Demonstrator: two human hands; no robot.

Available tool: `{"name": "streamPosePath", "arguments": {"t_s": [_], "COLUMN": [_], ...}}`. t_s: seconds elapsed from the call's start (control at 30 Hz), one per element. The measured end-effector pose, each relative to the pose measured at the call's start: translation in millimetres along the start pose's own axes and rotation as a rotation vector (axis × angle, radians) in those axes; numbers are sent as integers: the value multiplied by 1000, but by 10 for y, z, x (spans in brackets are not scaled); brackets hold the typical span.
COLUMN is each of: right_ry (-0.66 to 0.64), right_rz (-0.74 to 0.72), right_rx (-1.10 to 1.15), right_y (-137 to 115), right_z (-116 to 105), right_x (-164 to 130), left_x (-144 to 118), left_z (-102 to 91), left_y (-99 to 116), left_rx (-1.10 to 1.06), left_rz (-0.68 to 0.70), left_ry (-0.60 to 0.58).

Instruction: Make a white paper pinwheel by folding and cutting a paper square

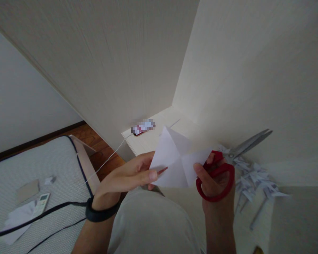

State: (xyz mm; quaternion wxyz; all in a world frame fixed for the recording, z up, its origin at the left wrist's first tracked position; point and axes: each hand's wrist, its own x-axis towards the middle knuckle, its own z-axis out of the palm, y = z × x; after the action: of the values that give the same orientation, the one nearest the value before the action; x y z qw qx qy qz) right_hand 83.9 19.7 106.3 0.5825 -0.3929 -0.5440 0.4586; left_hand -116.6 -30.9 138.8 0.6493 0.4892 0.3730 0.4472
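Observation:
A creased sheet of white paper is held up between my two hands, with fold lines meeting near its middle. My left hand grips its left edge, thumb on top and fingers behind. A thin reddish-brown strip shows beside that thumb; I cannot make out what it is. My right hand pinches the paper's right corner between thumb and fingers. Red-handled scissors also hang on my right hand, their loops around its fingers. The metal blades point away to the upper right, nearly closed and apart from the paper.
A phone with a white cable lies on the pale desk surface. Several folded white paper pieces are heaped at right. On the mattress at left are a remote control, white papers and a beige piece.

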Motion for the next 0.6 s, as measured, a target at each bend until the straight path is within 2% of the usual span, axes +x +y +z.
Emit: {"name": "streamPosePath", "arguments": {"t_s": [0.07, 0.17, 0.37, 0.5, 0.6], "right_ry": [88, 132, 173, 184, 151], "right_rz": [-19, -24, -77, -119, -89], "right_rx": [-10, -54, -103, -58, -3], "right_y": [-57, -123, -146, -130, -139], "right_z": [55, 102, 129, 144, 151], "right_x": [-20, -55, -102, -126, -139], "left_x": [-29, -37, 52, 74, 81], "left_z": [-20, 32, 214, 247, 265], "left_y": [13, -1, -47, -82, -120], "left_rx": [67, 216, 409, 483, 572], "left_rz": [18, -17, -8, 23, 97], "left_ry": [-52, -50, 74, 139, 236]}}
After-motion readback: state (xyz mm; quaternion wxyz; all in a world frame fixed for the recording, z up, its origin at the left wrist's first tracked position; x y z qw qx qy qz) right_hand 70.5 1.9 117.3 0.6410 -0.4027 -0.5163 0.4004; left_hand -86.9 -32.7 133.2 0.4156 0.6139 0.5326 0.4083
